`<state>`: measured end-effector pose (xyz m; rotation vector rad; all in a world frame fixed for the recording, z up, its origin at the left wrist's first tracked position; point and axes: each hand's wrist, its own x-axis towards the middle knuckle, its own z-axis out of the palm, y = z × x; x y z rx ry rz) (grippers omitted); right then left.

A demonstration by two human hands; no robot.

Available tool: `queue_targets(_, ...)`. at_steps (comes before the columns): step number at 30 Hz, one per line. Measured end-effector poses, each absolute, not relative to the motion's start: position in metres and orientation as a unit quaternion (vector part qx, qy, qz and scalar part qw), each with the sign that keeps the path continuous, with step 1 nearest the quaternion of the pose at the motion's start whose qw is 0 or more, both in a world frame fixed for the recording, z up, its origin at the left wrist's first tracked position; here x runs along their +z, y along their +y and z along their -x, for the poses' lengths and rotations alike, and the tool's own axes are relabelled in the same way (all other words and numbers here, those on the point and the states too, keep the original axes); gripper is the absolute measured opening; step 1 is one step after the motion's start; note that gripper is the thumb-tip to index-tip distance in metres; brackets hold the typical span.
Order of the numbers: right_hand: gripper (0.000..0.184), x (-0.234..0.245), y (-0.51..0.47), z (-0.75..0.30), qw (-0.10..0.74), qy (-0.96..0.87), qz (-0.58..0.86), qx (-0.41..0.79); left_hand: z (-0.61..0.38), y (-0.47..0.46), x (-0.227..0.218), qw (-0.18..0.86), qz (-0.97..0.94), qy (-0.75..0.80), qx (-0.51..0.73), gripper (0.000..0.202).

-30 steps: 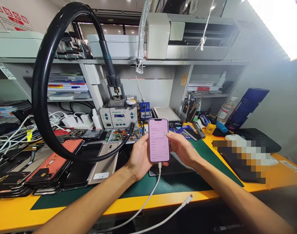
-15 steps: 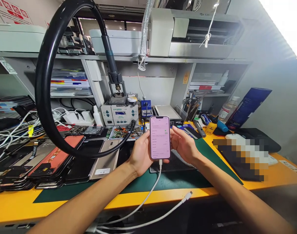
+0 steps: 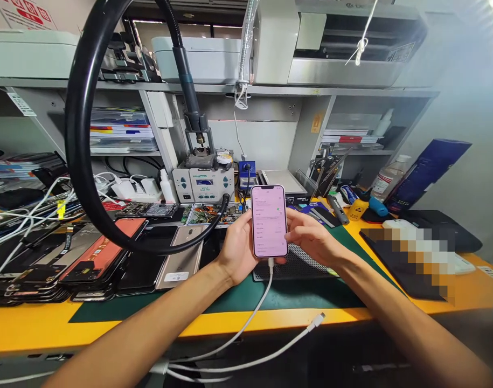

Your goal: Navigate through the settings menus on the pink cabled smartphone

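Note:
A smartphone (image 3: 269, 221) with a lit pinkish settings screen stands upright above the green mat (image 3: 238, 299). My left hand (image 3: 237, 250) wraps round its left edge and back. My right hand (image 3: 311, 237) closes on its right edge, thumb at the screen side. A white cable (image 3: 246, 323) is plugged into the phone's bottom and runs down over the bench edge. A second loose white cable end (image 3: 317, 319) lies at the yellow bench edge.
Several phones and screens (image 3: 109, 258) are stacked at the left. A big black hose loop (image 3: 80, 124) hangs over them from a rework station (image 3: 203, 183). A perforated metal pad (image 3: 298, 261) lies under my hands. Tools and bottles (image 3: 351, 199) crowd the right rear.
The view has shifted a little, so everything sits slightly right and higher. Both hands keep the same hold on the phone; my right thumb has moved slightly along the screen edge.

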<state>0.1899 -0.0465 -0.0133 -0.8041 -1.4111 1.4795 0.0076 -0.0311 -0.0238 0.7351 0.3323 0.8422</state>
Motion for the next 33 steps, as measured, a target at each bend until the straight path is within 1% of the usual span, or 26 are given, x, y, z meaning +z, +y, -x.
queue_targets(4, 0.05, -0.0126, -0.0468, -0.1894, 0.438, -0.574, 0.316, 0.615, -0.0071, -0.0316, -0.0249, 0.841, -0.335, 0.156, 0.396, 0.055)
queue_targets(8, 0.046, -0.0113, -0.0472, -0.1879, 0.447, -0.59, 0.325, 0.589, -0.0076, -0.0328, -0.024, 0.84, -0.335, 0.162, 0.395, 0.057)
queue_targets(12, 0.051, -0.0116, -0.0464, -0.1873, 0.429, -0.601, 0.333, 0.586, -0.009, -0.0323, -0.0237, 0.844, -0.336, 0.161, 0.384, 0.059)
queue_targets(14, 0.047, -0.0139, -0.0448, -0.1873, 0.438, -0.596, 0.339, 0.581, -0.0093, -0.0313, -0.0243, 0.844, -0.333, 0.169, 0.384, 0.059)
queue_targets(17, 0.037, -0.0181, -0.0424, -0.187, 0.461, -0.572, 0.352, 0.58, -0.0093, -0.0304, -0.0252, 0.841, -0.33, 0.178, 0.389, 0.057)
queue_targets(19, 0.036, -0.0194, -0.0422, -0.1863, 0.465, -0.562, 0.355, 0.584, -0.0093, -0.0306, -0.0252, 0.84, -0.331, 0.178, 0.392, 0.056)
queue_targets(28, 0.049, -0.015, -0.0435, -0.1903, 0.453, -0.575, 0.318, 0.602, -0.0089, -0.0319, -0.0244, 0.838, -0.339, 0.173, 0.392, 0.052)
queue_targets(33, 0.067, -0.0134, -0.0444, -0.1942, 0.419, -0.603, 0.319, 0.6, -0.0081, -0.0314, -0.0244, 0.84, -0.345, 0.169, 0.384, 0.054)
